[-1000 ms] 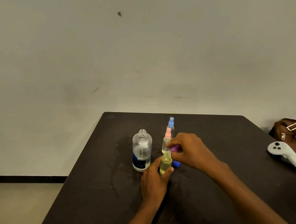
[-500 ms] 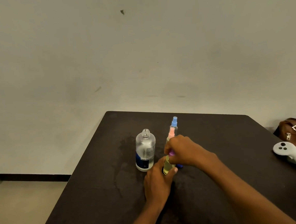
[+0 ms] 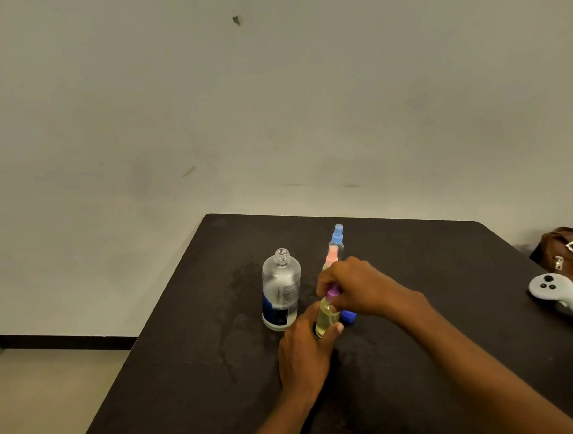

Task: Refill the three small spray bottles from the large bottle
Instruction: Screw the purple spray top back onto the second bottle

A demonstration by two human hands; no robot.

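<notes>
1. Small spray bottle (image 3: 327,318) with yellow liquid: stands upright on the dark table (image 3: 187,371), near its middle and just right of the large bottle (image 3: 281,290).
2. Purple spray top (image 3: 333,293): sits at the neck of the small spray bottle. Whether it is fully seated cannot be determined.
3. Left hand (image 3: 305,355): reaches in from the near edge. Fingers and thumb are curled round the lower body of the small spray bottle, gripping it, with the thumb on its right side.
4. Right hand (image 3: 352,288): reaches in from the right. Fingers are bent down over the purple spray top and pinch it.
5. Large bottle: clear, upright, neck uncapped, with a dark blue label low on its body.
6. Pink-topped spray bottle (image 3: 331,257): upright just beyond the right hand, its lower part hidden.
7. Blue-topped spray bottle (image 3: 337,237): upright just beyond the pink-topped one, in the same row.
8. Dark blue cap (image 3: 347,316): on the table just right of the small spray bottle, below the right hand.
9. Wet streaks (image 3: 236,305): on the table surface left of the large bottle.
10. White controller (image 3: 561,297): at the right edge, just beside a brown bag (image 3: 569,248).
</notes>
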